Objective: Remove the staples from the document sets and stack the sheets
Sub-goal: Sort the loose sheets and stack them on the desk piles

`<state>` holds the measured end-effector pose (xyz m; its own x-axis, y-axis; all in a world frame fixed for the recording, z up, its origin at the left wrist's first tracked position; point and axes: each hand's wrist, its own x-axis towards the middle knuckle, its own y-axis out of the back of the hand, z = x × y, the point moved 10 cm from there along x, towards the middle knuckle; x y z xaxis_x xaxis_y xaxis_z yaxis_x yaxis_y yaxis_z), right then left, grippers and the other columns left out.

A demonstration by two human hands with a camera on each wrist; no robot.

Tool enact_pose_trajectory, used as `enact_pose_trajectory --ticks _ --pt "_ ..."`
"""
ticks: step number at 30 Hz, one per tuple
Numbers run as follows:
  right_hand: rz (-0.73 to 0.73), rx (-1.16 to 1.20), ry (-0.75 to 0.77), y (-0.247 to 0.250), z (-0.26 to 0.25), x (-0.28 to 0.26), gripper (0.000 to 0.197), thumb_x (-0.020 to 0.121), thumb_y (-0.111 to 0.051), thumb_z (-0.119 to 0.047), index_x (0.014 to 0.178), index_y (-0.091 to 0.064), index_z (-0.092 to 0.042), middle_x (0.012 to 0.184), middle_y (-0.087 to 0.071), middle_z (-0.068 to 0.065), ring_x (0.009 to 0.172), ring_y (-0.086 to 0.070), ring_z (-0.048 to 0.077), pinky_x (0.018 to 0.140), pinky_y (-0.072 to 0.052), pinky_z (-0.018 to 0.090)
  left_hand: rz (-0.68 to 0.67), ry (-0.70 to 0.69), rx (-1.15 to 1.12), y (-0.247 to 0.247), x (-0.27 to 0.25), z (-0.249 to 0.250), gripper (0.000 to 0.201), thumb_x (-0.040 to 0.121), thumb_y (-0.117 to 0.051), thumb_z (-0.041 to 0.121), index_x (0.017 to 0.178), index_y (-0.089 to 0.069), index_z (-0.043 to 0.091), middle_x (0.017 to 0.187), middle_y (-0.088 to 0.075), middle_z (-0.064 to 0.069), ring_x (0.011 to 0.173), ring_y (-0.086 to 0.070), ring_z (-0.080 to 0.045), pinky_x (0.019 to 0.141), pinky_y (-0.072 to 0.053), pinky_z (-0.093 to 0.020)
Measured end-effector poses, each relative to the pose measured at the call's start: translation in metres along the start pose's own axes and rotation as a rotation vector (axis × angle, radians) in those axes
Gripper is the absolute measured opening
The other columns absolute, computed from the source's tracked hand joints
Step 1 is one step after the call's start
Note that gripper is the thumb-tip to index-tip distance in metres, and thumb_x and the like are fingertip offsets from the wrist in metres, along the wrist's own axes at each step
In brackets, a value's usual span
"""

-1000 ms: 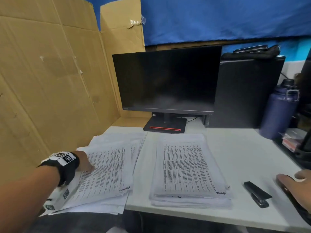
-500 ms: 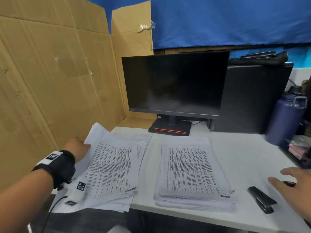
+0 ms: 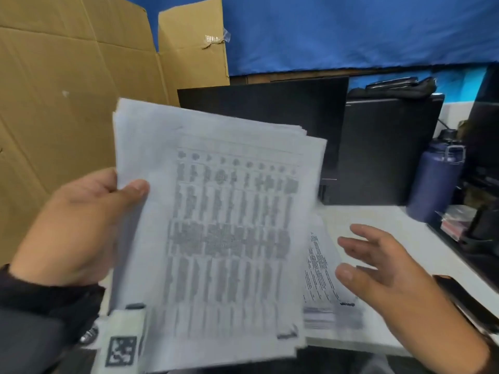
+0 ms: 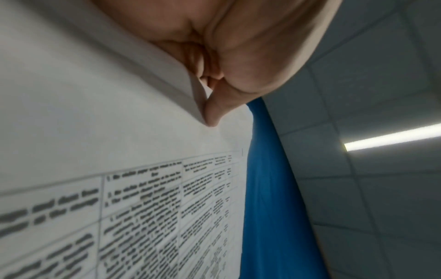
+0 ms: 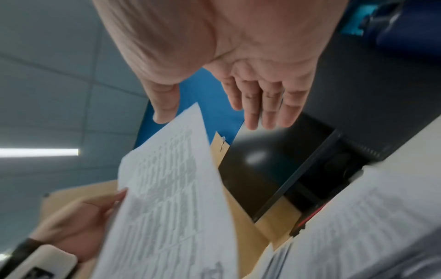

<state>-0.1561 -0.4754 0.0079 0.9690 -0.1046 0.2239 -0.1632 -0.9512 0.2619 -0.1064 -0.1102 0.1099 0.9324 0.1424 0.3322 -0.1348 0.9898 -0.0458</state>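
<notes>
Left hand pinches a document set at frame centre, raised above the tabletop; your right hand hangs released, lower right. Next, likely find the staple.

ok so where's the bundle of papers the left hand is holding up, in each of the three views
Head: the held document set fills the centre, the left hand gripping its left edge.
Left wrist: it covers the left half, pinched under the thumb at top centre.
Right wrist: it runs from centre to the bottom edge, below the open right hand.
Shared landmark: the blue backdrop.
</notes>
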Motion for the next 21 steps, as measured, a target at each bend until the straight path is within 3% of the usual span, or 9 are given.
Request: enact_pose_trajectory --ticks 1,3,5,8,11,12,14,17,21 --pt "-0.015 0.126 -0.007 -0.004 0.003 0.001 0.096 0.037 -0.082 -0.081 0.122 -0.057 -0.046 0.119 -0.071 -0.017 0.111 -0.066 0.005 0.092 -0.053 0.029 -0.037 0.045 -0.031 -0.017 -0.007 -0.009 0.021 0.1 -0.055 0.008 0.095 -0.075 0.01 0.091 -0.08 -0.016 0.07 -0.077 -0.026 0.067 -0.064 -0.042" --pt "-0.016 0.283 -0.035 -0.004 0.011 0.003 0.078 0.048 -0.09 -0.063 0.116 -0.067 -0.032 0.111 -0.076 -0.006 0.103 -0.072 0.015 0.084 -0.058 0.032 -0.11 0.157 -0.084 -0.049 -0.021 -0.037 0.018 0.096 -0.055 0.005 0.101 -0.072 0.007 0.095 -0.08 -0.02 0.071 -0.077 -0.028 0.066 -0.064 -0.041" --pt "-0.001 0.3 -0.086 0.0 0.021 0.004 0.061 0.055 -0.089 -0.051 0.11 -0.074 -0.028 0.11 -0.077 -0.003 0.103 -0.073 0.021 0.092 -0.055 0.046 -0.205 0.301 -0.165 -0.075 -0.034 -0.069 0.027 0.087 -0.06 0.006 0.112 -0.071 0.004 0.105 -0.078 -0.023 0.082 -0.077 -0.035 0.072 -0.064 -0.046" --pt "0.014 0.33 -0.17 0.007 0.047 0.004 0.076 0.042 -0.094 -0.056 0.108 -0.075 -0.024 0.112 -0.076 0.003 0.104 -0.073 0.026 0.098 -0.049 0.053 -0.315 0.493 -0.268 -0.098 -0.046 -0.11 0.042 0.087 -0.071 0.006 0.128 -0.067 0.0 0.121 -0.073 -0.024 0.108 -0.073 -0.042 0.083 -0.064 -0.048" --pt "0.026 0.294 -0.246 0.005 0.071 0.006 0.031 0.079 -0.08 -0.013 0.108 -0.073 -0.013 0.106 -0.078 0.003 0.099 -0.074 0.023 0.1 -0.049 0.053 -0.298 0.549 -0.352 -0.104 -0.048 -0.134 0.049 0.082 -0.073 0.016 0.128 -0.068 -0.002 0.125 -0.072 -0.025 0.114 -0.071 -0.041 0.085 -0.064 -0.043" --pt "0.037 0.251 -0.265 0.005 0.078 0.007 0.025 0.085 -0.073 -0.005 0.108 -0.072 -0.013 0.104 -0.078 0.002 0.097 -0.075 0.022 0.099 -0.05 0.051 -0.284 0.551 -0.354 -0.106 -0.047 -0.139 0.047 0.083 -0.075 0.016 0.126 -0.068 -0.002 0.124 -0.072 -0.026 0.113 -0.071 -0.042 0.085 -0.064 -0.044" --pt "0.017 0.183 -0.272 0.0 0.086 0.007 0.023 0.087 -0.07 -0.002 0.107 -0.073 -0.013 0.102 -0.079 -0.001 0.098 -0.074 0.021 0.097 -0.051 0.047 -0.259 0.554 -0.338 -0.107 -0.047 -0.149 0.042 0.087 -0.078 0.013 0.124 -0.069 -0.005 0.121 -0.072 -0.028 0.111 -0.071 -0.045 0.089 -0.062 -0.051" --pt "-0.022 0.094 -0.274 -0.006 0.09 0.008 0.022 0.088 -0.071 -0.004 0.106 -0.074 -0.016 0.101 -0.079 -0.004 0.098 -0.074 0.017 0.093 -0.052 0.041 -0.221 0.574 -0.3 -0.104 -0.047 -0.164 0.05 0.081 -0.077 0.016 0.124 -0.067 -0.007 0.121 -0.071 -0.031 0.113 -0.068 -0.05 0.101 -0.051 -0.065" --pt "-0.006 -0.165 -0.18 0.011 0.083 0.014 0.004 0.089 -0.071 -0.025 0.089 -0.074 -0.027 0.084 -0.077 -0.008 0.079 -0.073 0.012 0.079 -0.054 0.032 -0.164 0.6 -0.298 -0.093 -0.046 -0.182 0.049 0.083 -0.082 0.014 0.125 -0.067 -0.007 0.124 -0.068 -0.033 0.115 -0.066 -0.053 0.103 -0.046 -0.072"
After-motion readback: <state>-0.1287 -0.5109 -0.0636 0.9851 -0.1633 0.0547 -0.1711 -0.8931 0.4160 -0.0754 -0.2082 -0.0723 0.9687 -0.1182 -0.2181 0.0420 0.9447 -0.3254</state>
